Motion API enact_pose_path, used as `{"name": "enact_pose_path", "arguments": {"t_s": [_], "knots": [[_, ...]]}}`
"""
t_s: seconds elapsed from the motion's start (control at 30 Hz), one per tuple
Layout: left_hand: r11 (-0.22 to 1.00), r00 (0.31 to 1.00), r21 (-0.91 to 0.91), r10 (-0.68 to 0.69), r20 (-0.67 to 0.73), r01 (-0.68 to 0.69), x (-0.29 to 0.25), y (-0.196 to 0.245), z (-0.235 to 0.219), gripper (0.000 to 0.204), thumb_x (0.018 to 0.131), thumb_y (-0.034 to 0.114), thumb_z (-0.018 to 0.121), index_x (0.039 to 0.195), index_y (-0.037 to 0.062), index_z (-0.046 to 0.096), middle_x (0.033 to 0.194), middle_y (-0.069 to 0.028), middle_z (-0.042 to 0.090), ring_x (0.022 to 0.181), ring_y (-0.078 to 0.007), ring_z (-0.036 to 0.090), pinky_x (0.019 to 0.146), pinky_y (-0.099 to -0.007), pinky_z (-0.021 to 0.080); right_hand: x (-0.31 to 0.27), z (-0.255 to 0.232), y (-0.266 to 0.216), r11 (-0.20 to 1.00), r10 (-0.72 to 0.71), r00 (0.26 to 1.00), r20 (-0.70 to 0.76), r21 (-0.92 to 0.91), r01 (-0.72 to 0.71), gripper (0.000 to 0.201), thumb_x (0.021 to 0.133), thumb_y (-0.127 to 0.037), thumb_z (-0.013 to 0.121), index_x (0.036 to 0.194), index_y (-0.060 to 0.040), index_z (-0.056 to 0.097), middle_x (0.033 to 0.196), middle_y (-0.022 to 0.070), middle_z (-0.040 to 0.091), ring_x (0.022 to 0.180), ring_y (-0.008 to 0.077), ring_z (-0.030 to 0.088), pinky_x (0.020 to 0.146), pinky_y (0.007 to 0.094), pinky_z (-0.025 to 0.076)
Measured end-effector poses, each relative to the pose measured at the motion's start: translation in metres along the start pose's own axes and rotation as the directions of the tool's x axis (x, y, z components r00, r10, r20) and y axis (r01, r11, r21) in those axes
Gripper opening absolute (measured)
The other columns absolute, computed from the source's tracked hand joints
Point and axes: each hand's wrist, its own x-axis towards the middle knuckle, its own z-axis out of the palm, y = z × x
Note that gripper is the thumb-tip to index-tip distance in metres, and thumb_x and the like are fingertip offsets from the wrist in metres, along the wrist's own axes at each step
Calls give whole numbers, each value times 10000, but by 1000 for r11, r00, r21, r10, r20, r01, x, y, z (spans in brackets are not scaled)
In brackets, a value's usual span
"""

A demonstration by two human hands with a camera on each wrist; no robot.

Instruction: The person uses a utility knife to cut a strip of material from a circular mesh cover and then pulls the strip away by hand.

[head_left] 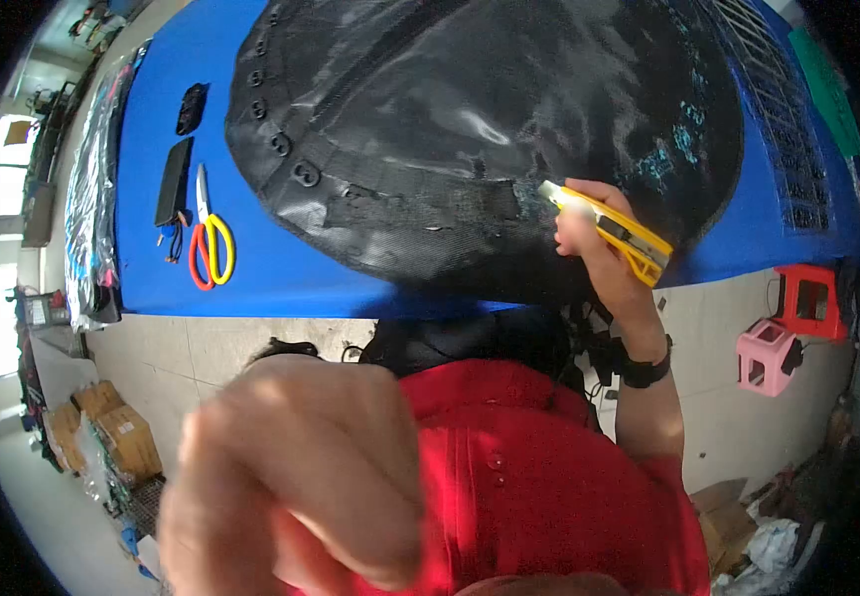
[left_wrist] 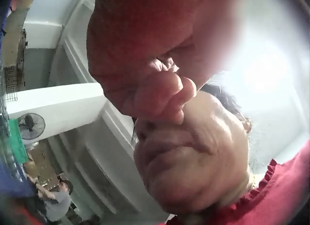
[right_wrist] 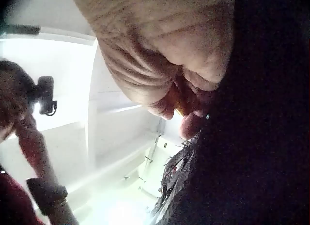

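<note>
My right hand [head_left: 601, 230] grips a yellow utility knife [head_left: 641, 241] over the near right part of a large black fabric piece [head_left: 400, 109]. The knife's front end points to the left, beside a rough dark strip [head_left: 430, 205] on the fabric. In the right wrist view the palm hides most of the knife, with only a bit of yellow between the fingers. My left hand [head_left: 301, 467] is raised off the table, close to the head camera and blurred. In the left wrist view its curled fingers [left_wrist: 160, 92] are in front of the face, with no tool showing.
Red-and-yellow-handled scissors [head_left: 212, 248] lie on the blue table cover [head_left: 281, 283], next to a black case [head_left: 174, 181] and a small black item [head_left: 191, 109]. Plastic-wrapped material [head_left: 92, 219] lines the left edge. Red [head_left: 809, 301] and pink [head_left: 765, 358] stools stand on the floor at right.
</note>
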Motion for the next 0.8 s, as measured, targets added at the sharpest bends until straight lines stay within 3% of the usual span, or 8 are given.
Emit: {"name": "enact_pose_path", "arguments": {"t_s": [0.13, 0.2, 0.3, 0.37, 0.43, 0.57, 0.63, 0.8], "knots": [[972, 968, 178, -114, -223, 155, -15, -18, -35, 85, 977, 128, 704, 923, 66, 726, 765, -106, 614, 520, -127, 520, 443, -271, 397, 0, -1, 6, 999, -31, 999, 20, 38, 31, 359, 1052, -145, 664, 1382, -39, 569, 1099, 50, 667, 898, 84, 655, 801, 265, 590], [757, 704, 292, -294, -647, 585, -17, -34, -36, 188, 975, 158, 678, 836, 32, 694, 740, -66, 573, 502, -100, 457, 465, -254, 360, 1, -3, 8, 998, -45, 998, 33, 48, 43, 349, 1056, -141, 657, 1379, -41, 571, 1078, 43, 663, 894, 82, 644, 796, 263, 578], [530, 243, -17, -417, -876, 848, -35, -74, -55, 132, 1055, 85, 642, 1154, 0, 662, 1072, -84, 630, 597, -46, 547, 525, -228, 433, 1, -4, 5, 1000, -12, 999, 44, 6, 11, 364, 1053, -145, 663, 1388, -42, 564, 1045, 30, 668, 884, 77, 629, 786, 259, 546], [465, 441, 318, -182, -879, 826, -53, -106, -65, 140, 1035, 54, 655, 1166, 3, 663, 1170, -89, 616, 618, -67, 584, 549, -245, 479, 0, -6, 8, 998, -32, 999, 39, -45, 34, 386, 1046, -151, 676, 1397, -40, 557, 1043, 29, 676, 882, 75, 630, 783, 260, 538], [353, 513, 437, -157, -844, 827, -58, -118, -71, 211, 993, 49, 692, 1198, 2, 662, 1223, -142, 628, 798, -181, 688, 672, -297, 554, -2, -6, 3, 997, -29, 999, 20, -65, 31, 416, 1033, -167, 697, 1404, -44, 553, 1066, 45, 694, 912, 101, 656, 819, 284, 542], [186, 576, 549, -156, -802, 815, -54, -136, -70, 290, 985, 155, 741, 1214, 5, 648, 1142, -214, 669, 1038, -391, 698, 884, -426, 559, -3, -8, 3, 994, -35, 999, 14, -107, 37, 419, 1026, -173, 700, 1398, -52, 550, 1139, 89, 716, 1004, 161, 712, 895, 316, 560], [34, 630, 631, -109, -769, 775, -52, -142, -74, 334, 986, 234, 772, 1186, -5, 654, 1086, -164, 706, 968, -307, 707, 860, -368, 546, -4, -8, 3, 998, -25, 999, 21, -62, 26, 417, 1024, -175, 703, 1391, -51, 550, 1169, 104, 717, 1035, 178, 727, 909, 320, 565], [-42, 552, 562, -145, -821, 826, -40, -147, -78, 297, 976, 263, 775, 1051, 8, 642, 966, -209, 699, 904, -396, 703, 795, -430, 549, -2, -7, 2, 970, -178, 980, 93, -152, 191, 406, 1016, -143, 708, 1381, -31, 569, 1239, 134, 694, 1069, 203, 735, 928, 318, 573]]}}
